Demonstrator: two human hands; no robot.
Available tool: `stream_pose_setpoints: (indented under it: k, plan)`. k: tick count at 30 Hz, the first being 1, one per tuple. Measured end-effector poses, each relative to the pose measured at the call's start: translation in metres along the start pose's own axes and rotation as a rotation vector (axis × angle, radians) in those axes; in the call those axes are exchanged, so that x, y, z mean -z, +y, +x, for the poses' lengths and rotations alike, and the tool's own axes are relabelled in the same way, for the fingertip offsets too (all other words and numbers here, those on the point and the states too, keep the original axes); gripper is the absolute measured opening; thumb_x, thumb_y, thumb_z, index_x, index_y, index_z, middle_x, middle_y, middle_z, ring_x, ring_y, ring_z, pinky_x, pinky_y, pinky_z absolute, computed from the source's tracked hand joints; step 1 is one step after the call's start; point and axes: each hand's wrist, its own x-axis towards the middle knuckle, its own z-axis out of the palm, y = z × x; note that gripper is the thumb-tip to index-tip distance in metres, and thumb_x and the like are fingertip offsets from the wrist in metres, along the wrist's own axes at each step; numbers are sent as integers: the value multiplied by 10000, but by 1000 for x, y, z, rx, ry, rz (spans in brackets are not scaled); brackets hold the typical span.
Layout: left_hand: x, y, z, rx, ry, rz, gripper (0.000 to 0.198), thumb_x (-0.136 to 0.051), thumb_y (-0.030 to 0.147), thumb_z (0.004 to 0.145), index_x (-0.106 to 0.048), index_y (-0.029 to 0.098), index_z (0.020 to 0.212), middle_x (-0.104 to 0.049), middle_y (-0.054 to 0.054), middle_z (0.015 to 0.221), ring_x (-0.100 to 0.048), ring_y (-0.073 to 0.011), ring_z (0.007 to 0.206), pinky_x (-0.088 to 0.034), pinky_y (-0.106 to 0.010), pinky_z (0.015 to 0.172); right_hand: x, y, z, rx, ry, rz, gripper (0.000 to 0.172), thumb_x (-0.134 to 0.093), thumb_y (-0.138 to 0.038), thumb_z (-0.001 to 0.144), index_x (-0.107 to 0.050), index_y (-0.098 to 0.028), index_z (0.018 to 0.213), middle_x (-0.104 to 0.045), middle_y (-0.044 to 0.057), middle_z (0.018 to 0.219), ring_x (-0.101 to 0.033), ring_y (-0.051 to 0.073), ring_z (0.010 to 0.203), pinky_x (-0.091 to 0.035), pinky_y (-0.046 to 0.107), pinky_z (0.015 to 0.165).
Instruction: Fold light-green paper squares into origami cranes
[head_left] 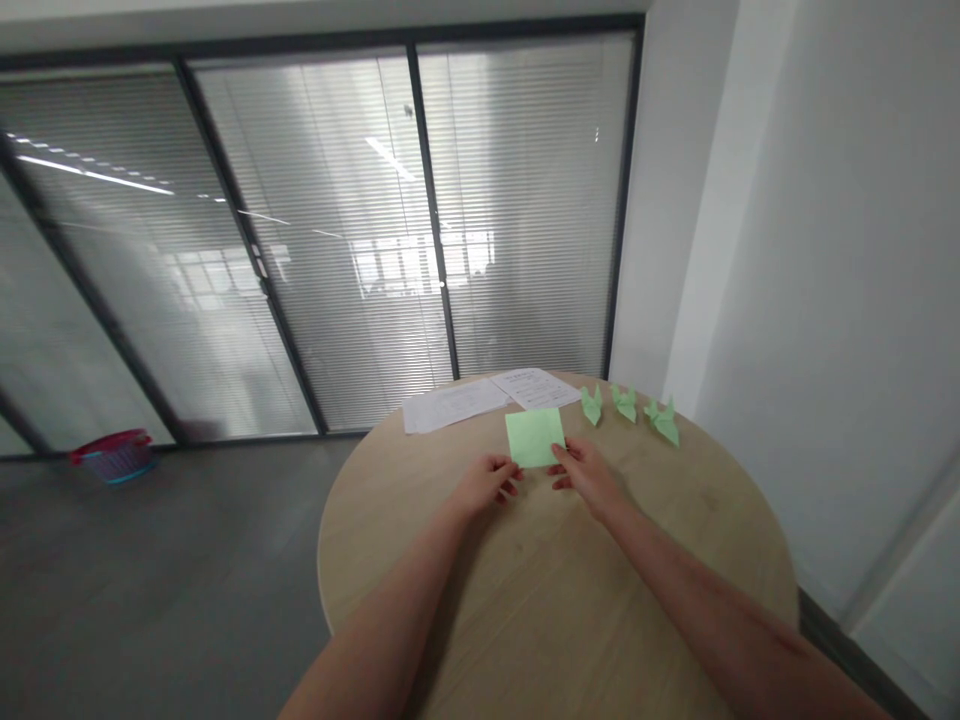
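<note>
A light green sheet of paper [534, 436] is held up just above the table, its face toward me. My right hand [589, 475] pinches it at the lower right corner, thumb on the near face. At the lower left corner, my left hand [486, 482] has thumb and fingers closed on the paper's edge, the other fingers curled below. Three folded green paper figures with pointed tips, which look like origami cranes, stand to the right: a near one [592, 405], a middle one [624, 403] and a right one [663, 421].
Printed white sheets [457, 404] lie at the far side of the round wooden table [540, 600]. A red and blue basket [116, 456] sits on the grey floor at left. Glass panels with blinds [525, 200] stand behind, and a white wall [840, 300] is at right.
</note>
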Motion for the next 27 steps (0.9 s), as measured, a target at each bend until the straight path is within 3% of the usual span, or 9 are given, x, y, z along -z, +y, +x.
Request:
stream_pose_setpoints:
  k: [3,12,17,24,27]
  plan:
    - [2,-1,1,15,36,-26,287,-690,435,807,-676,151,765,-724,-72,852,-606,-130,594,-430,-229,516,0,2,-1,-42,-35,-8,294,-658,-437,880,-658,-187,1035,-750,115,975,-695,177,702,-545,247,520]
    - [6,-4,4,3,124,-173,452,-755,564,757,-717,128,871,-713,-86,827,-651,-181,718,-514,-270,615,2,-1,-3,-94,-155,-14,262,-682,-391,870,-680,-155,982,-755,100,937,-703,149,680,-525,206,517]
    - [8,-2,2,-4,159,-293,524,-767,603,745,-726,117,937,-749,-118,890,-688,-206,758,-546,-304,694,-2,-3,-7,-118,-251,-20,265,-716,-391,856,-709,-159,985,-763,107,924,-733,193,797,-514,197,507]
    - [10,-1,1,-29,198,-373,473,-781,546,757,-724,129,973,-760,-108,913,-696,-212,775,-541,-303,683,1,-10,-15,-126,-346,-45,326,-697,-457,874,-741,-145,957,-763,131,908,-725,211,841,-550,229,559]
    - [10,-2,0,-21,174,-377,458,-783,534,756,-721,118,936,-755,-112,856,-688,-217,740,-535,-312,666,0,-11,-15,-91,-365,-54,340,-719,-429,849,-742,-153,1045,-764,129,996,-722,227,874,-558,244,567]
